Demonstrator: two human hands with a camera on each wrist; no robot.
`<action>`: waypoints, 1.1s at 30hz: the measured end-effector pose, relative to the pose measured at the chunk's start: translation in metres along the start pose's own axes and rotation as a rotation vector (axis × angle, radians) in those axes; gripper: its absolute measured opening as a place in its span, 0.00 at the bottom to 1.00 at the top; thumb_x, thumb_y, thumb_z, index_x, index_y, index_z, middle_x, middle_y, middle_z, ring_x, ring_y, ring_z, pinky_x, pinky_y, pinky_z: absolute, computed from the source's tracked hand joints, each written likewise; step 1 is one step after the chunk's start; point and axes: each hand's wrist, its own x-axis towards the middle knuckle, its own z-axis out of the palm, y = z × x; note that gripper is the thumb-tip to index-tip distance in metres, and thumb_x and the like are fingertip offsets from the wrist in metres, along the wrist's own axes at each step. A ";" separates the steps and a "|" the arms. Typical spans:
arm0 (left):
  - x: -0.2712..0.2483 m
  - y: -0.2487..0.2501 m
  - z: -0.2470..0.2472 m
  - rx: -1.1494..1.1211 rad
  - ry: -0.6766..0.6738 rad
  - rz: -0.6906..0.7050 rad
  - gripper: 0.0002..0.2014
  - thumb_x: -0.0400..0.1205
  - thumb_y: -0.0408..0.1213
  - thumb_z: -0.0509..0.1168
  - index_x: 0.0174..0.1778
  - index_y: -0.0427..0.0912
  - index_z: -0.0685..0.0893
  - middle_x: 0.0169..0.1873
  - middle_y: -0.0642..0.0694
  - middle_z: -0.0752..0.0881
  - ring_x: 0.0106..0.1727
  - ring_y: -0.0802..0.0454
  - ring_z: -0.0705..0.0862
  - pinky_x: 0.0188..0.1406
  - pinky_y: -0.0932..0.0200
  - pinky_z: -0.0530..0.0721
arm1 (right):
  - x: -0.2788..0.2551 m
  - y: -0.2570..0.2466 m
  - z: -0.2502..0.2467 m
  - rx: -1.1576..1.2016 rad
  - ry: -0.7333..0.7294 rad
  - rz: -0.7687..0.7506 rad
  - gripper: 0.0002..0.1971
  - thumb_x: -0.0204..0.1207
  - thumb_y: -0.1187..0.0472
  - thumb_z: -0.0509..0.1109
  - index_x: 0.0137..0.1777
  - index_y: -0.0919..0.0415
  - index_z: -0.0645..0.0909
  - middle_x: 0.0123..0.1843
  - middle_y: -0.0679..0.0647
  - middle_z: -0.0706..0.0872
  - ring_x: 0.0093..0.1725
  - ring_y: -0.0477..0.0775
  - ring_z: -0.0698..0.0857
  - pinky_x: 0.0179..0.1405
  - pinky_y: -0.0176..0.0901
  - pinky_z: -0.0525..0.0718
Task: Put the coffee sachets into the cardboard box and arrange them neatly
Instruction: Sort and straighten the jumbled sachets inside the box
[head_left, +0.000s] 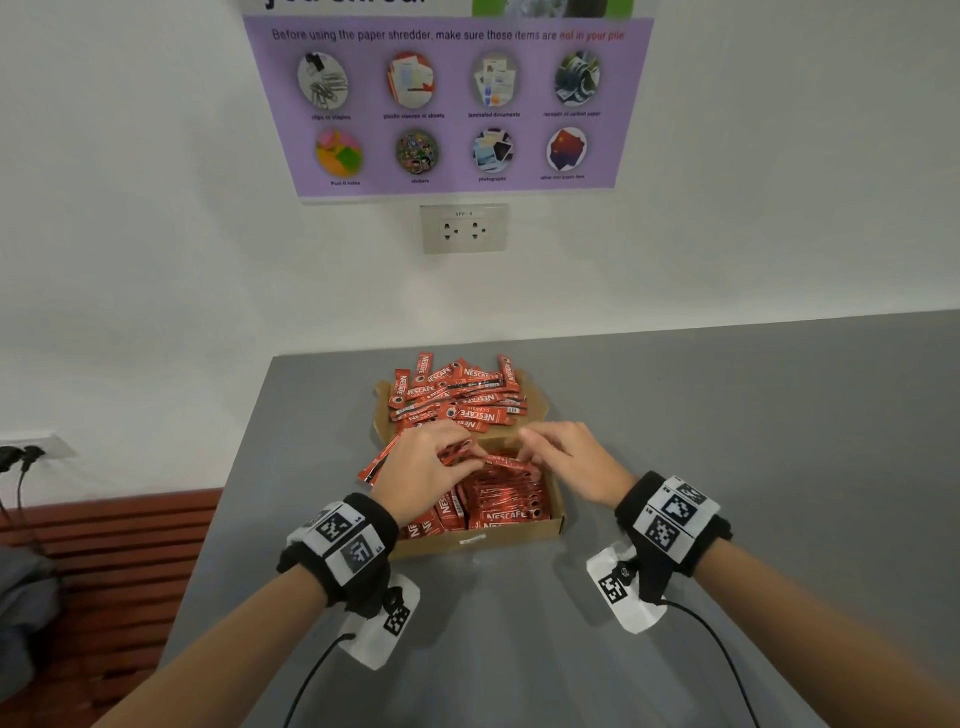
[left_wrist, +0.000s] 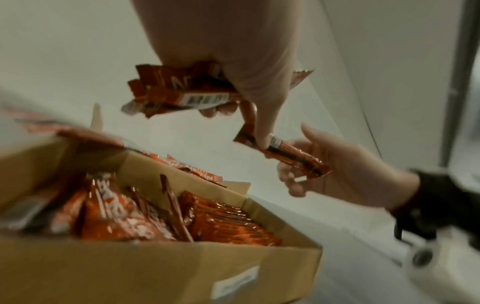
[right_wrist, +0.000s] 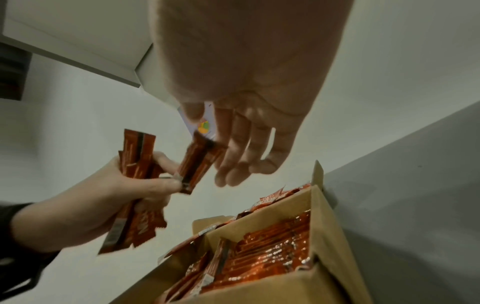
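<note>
A cardboard box (head_left: 498, 538) stands open on the grey table, with red coffee sachets (head_left: 504, 499) packed upright in rows inside. More loose sachets (head_left: 457, 400) lie heaped on its back flap. Above the box my left hand (head_left: 426, 462) grips a bundle of sachets (left_wrist: 182, 90) and pinches a single sachet (left_wrist: 293, 158) that points to the right. My right hand (head_left: 566, 457) is at that sachet's far end. Its fingers (right_wrist: 241, 156) are nearly straight against the sachet and the thumb stands apart. In the right wrist view the bundle (right_wrist: 135, 164) and the single sachet (right_wrist: 194, 164) hang over the box (right_wrist: 319, 216).
The grey table (head_left: 727, 467) ends at a left edge beside a slatted wooden bench (head_left: 104, 545). A white wall with a socket (head_left: 464, 228) and a purple poster (head_left: 447, 104) rises just behind the box. Cables trail from both wrist bands.
</note>
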 end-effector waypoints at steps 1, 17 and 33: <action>0.000 0.001 0.000 0.048 0.012 0.063 0.03 0.74 0.37 0.74 0.42 0.47 0.89 0.42 0.55 0.87 0.44 0.59 0.84 0.50 0.56 0.84 | 0.000 -0.001 0.003 -0.002 -0.027 0.002 0.13 0.83 0.56 0.61 0.54 0.63 0.84 0.38 0.52 0.88 0.34 0.50 0.85 0.36 0.34 0.82; 0.002 0.006 0.004 -0.184 0.033 -0.201 0.09 0.75 0.35 0.73 0.41 0.56 0.84 0.41 0.57 0.88 0.43 0.63 0.86 0.46 0.73 0.81 | -0.002 -0.001 0.010 -0.220 -0.058 -0.034 0.07 0.75 0.56 0.72 0.50 0.57 0.86 0.32 0.39 0.80 0.32 0.34 0.79 0.33 0.25 0.74; -0.001 -0.007 0.020 0.300 -0.504 -0.264 0.08 0.74 0.40 0.74 0.46 0.41 0.87 0.44 0.51 0.88 0.46 0.54 0.86 0.54 0.53 0.86 | -0.012 0.014 0.000 -0.262 -0.076 0.097 0.05 0.70 0.61 0.77 0.45 0.60 0.89 0.36 0.46 0.86 0.34 0.40 0.83 0.38 0.26 0.81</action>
